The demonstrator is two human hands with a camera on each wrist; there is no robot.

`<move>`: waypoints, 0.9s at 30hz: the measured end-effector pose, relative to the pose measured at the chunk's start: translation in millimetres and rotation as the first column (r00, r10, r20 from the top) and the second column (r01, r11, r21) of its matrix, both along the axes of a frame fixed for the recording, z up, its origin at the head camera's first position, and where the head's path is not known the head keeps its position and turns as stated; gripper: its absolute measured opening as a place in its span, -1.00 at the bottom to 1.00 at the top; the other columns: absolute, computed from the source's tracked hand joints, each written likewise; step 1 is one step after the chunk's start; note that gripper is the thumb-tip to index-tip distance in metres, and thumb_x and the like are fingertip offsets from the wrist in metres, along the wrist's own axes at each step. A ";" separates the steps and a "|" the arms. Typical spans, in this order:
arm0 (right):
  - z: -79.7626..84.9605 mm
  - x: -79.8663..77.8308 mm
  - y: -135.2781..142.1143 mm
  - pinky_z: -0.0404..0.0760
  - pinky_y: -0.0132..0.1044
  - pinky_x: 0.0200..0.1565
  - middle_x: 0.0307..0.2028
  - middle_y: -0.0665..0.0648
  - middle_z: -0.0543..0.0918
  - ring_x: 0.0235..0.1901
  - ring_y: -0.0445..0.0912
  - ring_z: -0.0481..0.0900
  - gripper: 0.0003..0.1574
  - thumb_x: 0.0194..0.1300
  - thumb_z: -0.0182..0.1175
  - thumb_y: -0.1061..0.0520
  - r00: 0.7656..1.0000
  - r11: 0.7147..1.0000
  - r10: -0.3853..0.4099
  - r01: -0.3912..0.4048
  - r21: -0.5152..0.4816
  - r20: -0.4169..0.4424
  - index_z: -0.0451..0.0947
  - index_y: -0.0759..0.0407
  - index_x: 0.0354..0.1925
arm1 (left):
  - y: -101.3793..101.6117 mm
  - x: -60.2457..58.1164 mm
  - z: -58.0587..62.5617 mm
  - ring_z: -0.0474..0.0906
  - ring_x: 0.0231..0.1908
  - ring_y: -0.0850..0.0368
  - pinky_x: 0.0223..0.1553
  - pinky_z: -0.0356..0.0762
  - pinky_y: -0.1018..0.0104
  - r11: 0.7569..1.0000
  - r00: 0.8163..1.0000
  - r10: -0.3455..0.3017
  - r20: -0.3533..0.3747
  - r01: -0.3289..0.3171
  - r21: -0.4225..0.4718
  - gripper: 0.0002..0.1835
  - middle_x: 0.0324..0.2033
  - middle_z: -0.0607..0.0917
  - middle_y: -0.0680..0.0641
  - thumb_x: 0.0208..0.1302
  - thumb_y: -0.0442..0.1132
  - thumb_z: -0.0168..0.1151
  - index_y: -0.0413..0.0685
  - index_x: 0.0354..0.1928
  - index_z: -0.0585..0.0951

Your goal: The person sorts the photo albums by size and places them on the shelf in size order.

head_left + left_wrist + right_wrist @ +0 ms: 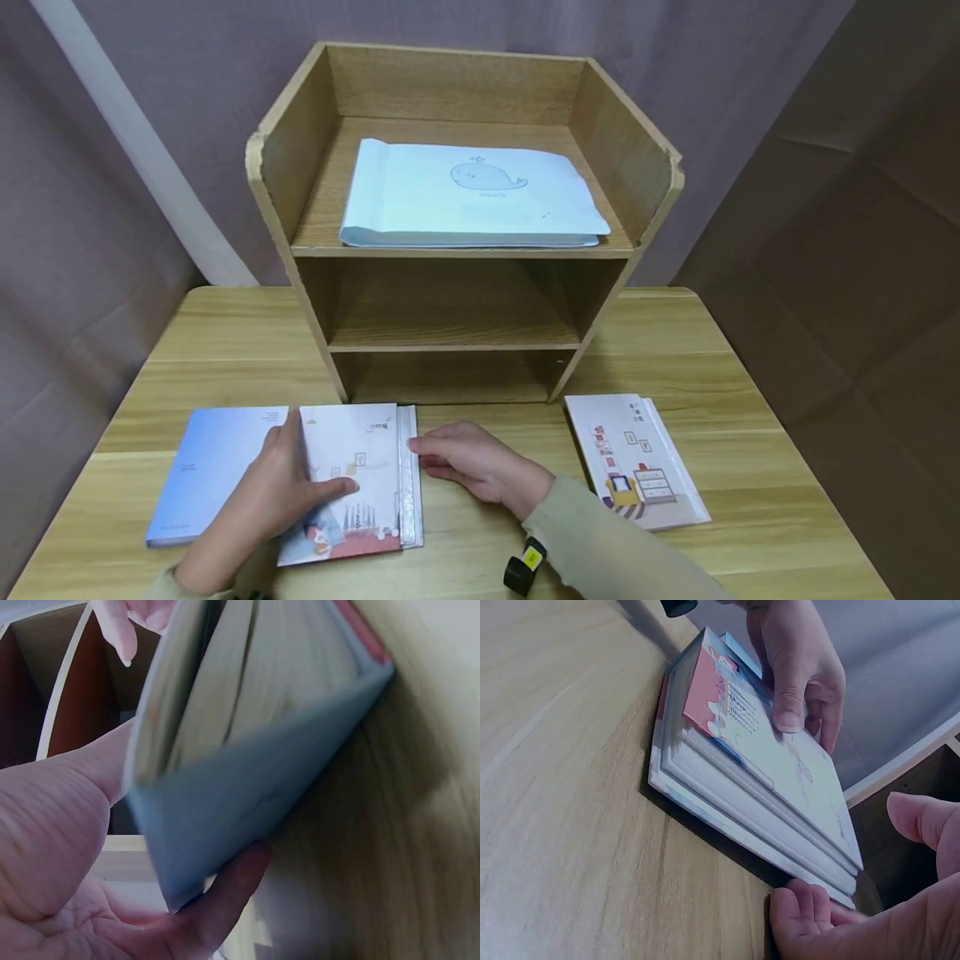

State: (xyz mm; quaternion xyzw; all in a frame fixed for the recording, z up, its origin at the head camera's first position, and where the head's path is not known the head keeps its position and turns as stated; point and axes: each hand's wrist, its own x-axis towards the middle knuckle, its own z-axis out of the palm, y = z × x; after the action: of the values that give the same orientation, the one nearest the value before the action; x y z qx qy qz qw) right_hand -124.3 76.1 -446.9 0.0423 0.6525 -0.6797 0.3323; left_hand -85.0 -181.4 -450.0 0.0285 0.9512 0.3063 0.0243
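Observation:
My left hand (281,483) grips a hardcover book (367,517) with an illustrated white and pink cover. Its thumb lies across the front cover, while the other fingers are at the left side. In the right wrist view the same book (780,772) shows its thick page edges, with a dark shadow beneath. My right hand (476,462) is at the book's right edge; in the right wrist view its fingertips (799,907) touch the lower cover and the thumb stands apart. Beside the left hand lies a blue book (202,479), partly hidden by that hand.
A wooden shelf unit (453,347) stands at the back of the table (750,433). On its top lies a white book with a whale drawing (480,200). Another illustrated book (637,467) lies at the right. A black strap with a yellow label (525,567) is near the right sleeve.

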 end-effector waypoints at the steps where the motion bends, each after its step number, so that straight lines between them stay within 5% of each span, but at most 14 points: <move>1: 0.4 0.3 0.6 0.52 -0.08 0.12 -0.07 0.25 0.59 -0.05 0.02 0.57 -0.49 0.26 0.30 0.13 1.000 1.000 0.007 -0.007 0.010 -0.006 0.50 0.50 0.02 | 0.9 -0.5 0.0 0.46 -0.12 -0.25 -0.03 0.49 -0.19 1.000 1.000 -0.001 -0.008 0.001 0.010 0.50 0.00 0.36 -0.57 -0.30 0.37 0.52 -0.48 0.42 -0.12; 8: 2.6 3.2 5.1 0.55 -0.08 0.00 -0.14 0.21 0.60 -0.15 0.01 0.57 -0.42 0.21 0.36 0.08 0.999 0.996 0.024 -0.020 0.086 -0.046 0.43 0.40 0.06 | 8.6 -1.2 3.9 0.36 0.09 -0.37 0.14 0.33 -0.27 0.996 0.999 -0.025 -0.027 0.027 0.086 0.44 0.13 0.30 -0.58 -0.22 0.34 0.50 -0.49 0.42 -0.08; 16: 4.0 8.2 11.5 0.52 -0.10 0.01 -0.11 0.19 0.56 -0.14 0.01 0.54 -0.16 0.15 0.41 -0.01 0.992 0.988 -0.001 0.020 0.152 -0.128 0.25 0.37 0.20 | 16.7 0.8 8.3 0.30 0.17 -0.24 0.21 0.27 -0.23 0.980 0.997 -0.060 -0.051 0.068 0.188 0.27 0.22 0.28 -0.46 -0.06 0.23 0.48 -0.42 0.42 -0.02; 22: -3.4 10.2 17.2 0.59 -0.15 -0.04 -0.09 0.21 0.60 -0.17 0.02 0.62 -0.06 0.21 0.37 0.01 0.990 0.997 -0.032 0.041 0.065 -0.138 0.07 0.34 0.31 | 21.9 3.6 7.9 0.33 0.17 -0.24 0.19 0.29 -0.25 0.965 0.994 -0.078 -0.079 0.095 0.243 0.18 0.25 0.27 -0.44 0.05 0.24 0.40 -0.36 0.44 0.01; 27: -8.0 11.3 22.0 0.65 -0.14 -0.09 -0.08 0.21 0.66 -0.14 0.05 0.66 -0.20 0.30 0.29 0.07 0.991 0.997 -0.067 0.064 -0.037 -0.114 0.15 0.37 0.30 | 25.3 5.0 7.9 0.19 0.27 -0.28 0.25 0.18 -0.27 0.963 0.995 -0.080 -0.066 0.094 0.252 0.19 0.31 0.19 -0.45 0.07 0.28 0.35 -0.34 0.46 -0.03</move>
State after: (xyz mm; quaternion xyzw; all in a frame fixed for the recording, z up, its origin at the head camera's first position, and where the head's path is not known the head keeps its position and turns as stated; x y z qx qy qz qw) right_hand -113.0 98.2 -454.9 0.0187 0.6574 -0.7024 0.2722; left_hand -80.0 -156.0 -442.1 0.0817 0.9021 0.4237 0.0079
